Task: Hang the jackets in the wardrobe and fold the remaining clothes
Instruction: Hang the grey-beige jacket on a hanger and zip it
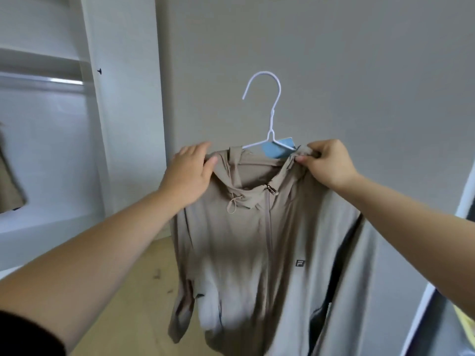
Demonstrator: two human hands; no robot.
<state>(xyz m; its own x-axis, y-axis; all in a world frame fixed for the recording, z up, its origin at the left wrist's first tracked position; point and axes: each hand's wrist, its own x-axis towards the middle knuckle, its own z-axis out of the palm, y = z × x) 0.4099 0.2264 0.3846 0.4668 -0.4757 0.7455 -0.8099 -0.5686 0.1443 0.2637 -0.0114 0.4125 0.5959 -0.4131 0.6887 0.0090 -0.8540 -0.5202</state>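
A beige zip-up hooded jacket (257, 240) hangs in front of me on a white wire hanger (270, 116), whose hook points up and left, free in the air. A blue tag (279, 147) shows at the collar. My left hand (190, 173) grips the jacket's left shoulder. My right hand (326, 163) pinches the right shoulder fabric. The zip is closed and a small dark logo sits on the chest.
An open white wardrobe (95, 124) stands at the left with a metal rail (51, 80) under a shelf. Another beige garment (10, 181) hangs at its far left edge. A grey wall (334, 60) is behind the jacket; wooden floor (133, 291) lies below.
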